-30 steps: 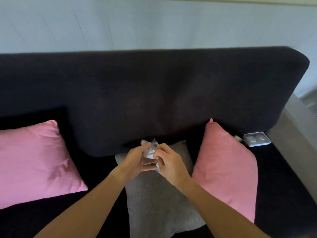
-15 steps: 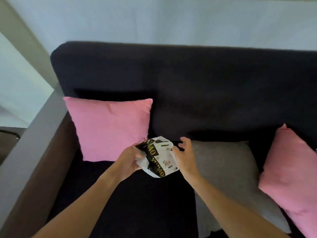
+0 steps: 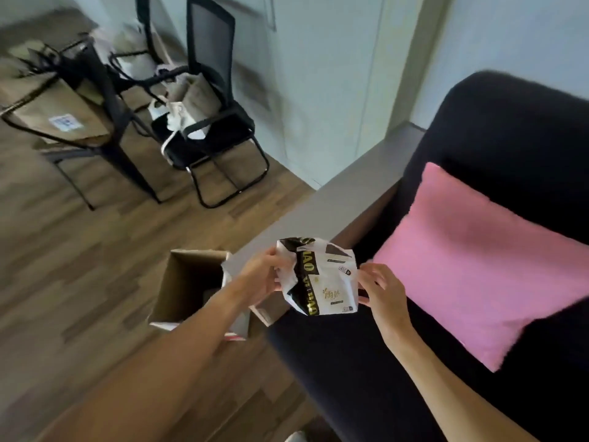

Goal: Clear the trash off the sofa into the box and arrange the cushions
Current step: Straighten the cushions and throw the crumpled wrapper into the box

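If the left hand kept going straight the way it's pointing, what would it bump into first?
The left hand points rightward into the crumpled wrapper, which it already grips. Past that comes the right hand, probably; depth is hard to judge.

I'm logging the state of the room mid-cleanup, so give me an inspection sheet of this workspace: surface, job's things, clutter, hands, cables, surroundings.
Surface: dark sofa with a grey armrest; wood floor beside it.
Job's things: crumpled white and black wrapper held above the armrest end; open cardboard box on the floor by the sofa; pink cushion leaning on the backrest.
Clutter: nothing else seen on the visible seat.
Hands: left hand grips the wrapper's left edge; right hand pinches its right edge.
Cables: nothing seen.
Surroundings: black mesh chair loaded with bags, paper bags under a dark table, pale wall.
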